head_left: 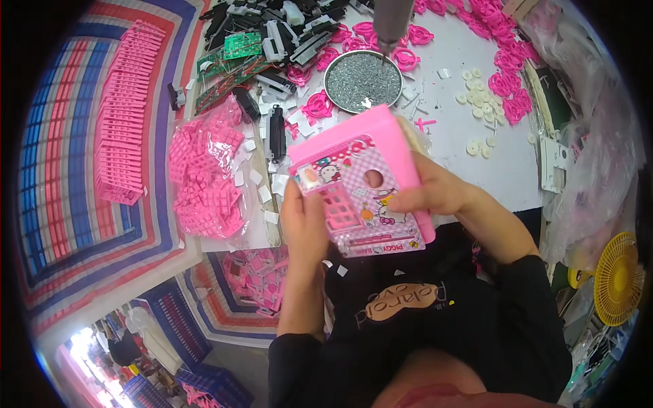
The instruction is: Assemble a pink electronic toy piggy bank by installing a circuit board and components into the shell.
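Observation:
Both hands hold a pink plastic toy money-box panel [350, 234], tilted above the table's near edge. Its printed cartoon face shows, with a grid of rectangular cut-outs and a round hole. My left hand [303, 221] grips the left edge, thumb on the front near the grid. On the right side, my right hand [439, 187] has its thumb laid across the print, its other fingers hidden behind. Something pale shows behind the panel's upper right edge; I cannot make it out. Just beyond stands a round metal dish [364, 81] of small screws, with a power screwdriver [392, 27] hanging over it.
Black plastic parts [275, 41] and green circuit boards [243, 45] are heaped at the back left. A clear bag of pink keypads [207, 177] lies left, near a row of pink panels [129, 115]. Pink rings [503, 75] and cream discs [483, 102] lie right, above a yellow fan [617, 279].

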Tool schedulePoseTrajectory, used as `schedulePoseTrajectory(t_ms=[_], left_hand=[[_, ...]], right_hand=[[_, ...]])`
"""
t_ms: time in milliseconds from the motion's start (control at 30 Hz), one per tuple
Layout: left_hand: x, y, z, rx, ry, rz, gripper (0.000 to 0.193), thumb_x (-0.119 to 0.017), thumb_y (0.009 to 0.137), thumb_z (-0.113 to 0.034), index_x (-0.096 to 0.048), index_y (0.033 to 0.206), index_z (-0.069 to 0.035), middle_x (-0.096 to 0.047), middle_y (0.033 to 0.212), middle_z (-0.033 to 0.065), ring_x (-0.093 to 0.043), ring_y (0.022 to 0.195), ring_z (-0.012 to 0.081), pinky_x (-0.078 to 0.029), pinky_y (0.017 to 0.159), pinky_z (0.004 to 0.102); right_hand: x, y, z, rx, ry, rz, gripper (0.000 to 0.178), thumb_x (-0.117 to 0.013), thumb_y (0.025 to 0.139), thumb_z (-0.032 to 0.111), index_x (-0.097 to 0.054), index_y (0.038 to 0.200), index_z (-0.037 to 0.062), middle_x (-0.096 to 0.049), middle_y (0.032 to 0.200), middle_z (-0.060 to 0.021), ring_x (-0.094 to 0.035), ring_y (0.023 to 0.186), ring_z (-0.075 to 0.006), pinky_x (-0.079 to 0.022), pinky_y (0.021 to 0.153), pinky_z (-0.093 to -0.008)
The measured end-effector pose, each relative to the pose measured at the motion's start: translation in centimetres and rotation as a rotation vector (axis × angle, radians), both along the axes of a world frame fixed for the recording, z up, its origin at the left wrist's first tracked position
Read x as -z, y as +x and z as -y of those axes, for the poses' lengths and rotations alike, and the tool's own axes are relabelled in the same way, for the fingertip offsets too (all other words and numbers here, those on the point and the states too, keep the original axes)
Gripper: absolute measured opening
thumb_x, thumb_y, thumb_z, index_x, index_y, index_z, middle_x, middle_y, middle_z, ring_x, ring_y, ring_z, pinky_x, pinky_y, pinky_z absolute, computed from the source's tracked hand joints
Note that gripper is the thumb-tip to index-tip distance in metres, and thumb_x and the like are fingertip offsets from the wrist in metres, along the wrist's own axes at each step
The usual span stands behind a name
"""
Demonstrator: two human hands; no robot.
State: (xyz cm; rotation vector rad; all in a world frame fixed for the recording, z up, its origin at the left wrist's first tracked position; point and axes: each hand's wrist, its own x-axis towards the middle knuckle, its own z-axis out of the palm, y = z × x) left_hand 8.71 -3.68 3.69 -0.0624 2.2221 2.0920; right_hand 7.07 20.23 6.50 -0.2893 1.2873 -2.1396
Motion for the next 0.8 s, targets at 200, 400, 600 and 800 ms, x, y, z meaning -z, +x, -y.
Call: schedulePoseTrajectory(t_ms=[200,400,600,800], left_hand=[[0.2,-0.8,-1.1,-0.132,0.291,-0.095,0.027,-0.046,0.108,-0.02,-0.049,0.126,-0.001,-0.063,0.104,0.0053,-0.063,0.083,0.0078,-0.052,0.073,0.023],[-1.7,-1.6,-0.9,-0.173,0.233,-0.147,0.023,-0.047,0.108,-0.023,-0.054,0.117,-0.002,-0.062,0.099,0.0035,-0.062,0.087,0.0085,-0.052,0.075,0.0249],[-2.5,-2.0,-1.1,-0.286,0.266,-0.219,0.028,-0.046,0.109,-0.031,-0.056,0.105,-0.004,-0.061,0.091,0.002,-0.06,0.079,0.0076,-0.05,0.068,0.0229],[-1.4,-2.5,-1.2,-0.372,0.293,-0.34,0.035,-0.044,0.109,-0.034,-0.057,0.109,-0.002,-0.064,0.095,0.0051,-0.064,0.081,0.0103,-0.052,0.069,0.0241]], right_hand=[[0.5,2.1,-1.1,0.071,0.168,-0.023,0.059,-0.078,0.083,0.003,-0.051,0.136,-0.0035,-0.065,0.124,-0.0107,-0.062,0.112,-0.0152,-0.05,0.098,-0.0321],[0.2,2.2,-1.9,0.044,0.083,-0.015,0.058,-0.077,0.085,0.001,-0.051,0.137,-0.0031,-0.063,0.128,-0.0124,-0.062,0.114,-0.016,-0.05,0.101,-0.0324],[0.6,3.6,-0.2,0.117,0.072,0.046,0.056,-0.073,0.086,-0.003,-0.05,0.137,-0.0033,-0.063,0.127,-0.0119,-0.062,0.116,-0.0169,-0.051,0.101,-0.0334],[0.2,3.7,0.2,0.214,0.079,0.03,0.057,-0.075,0.084,-0.002,-0.051,0.136,-0.0048,-0.064,0.125,-0.011,-0.062,0.117,-0.0172,-0.049,0.102,-0.0332]])
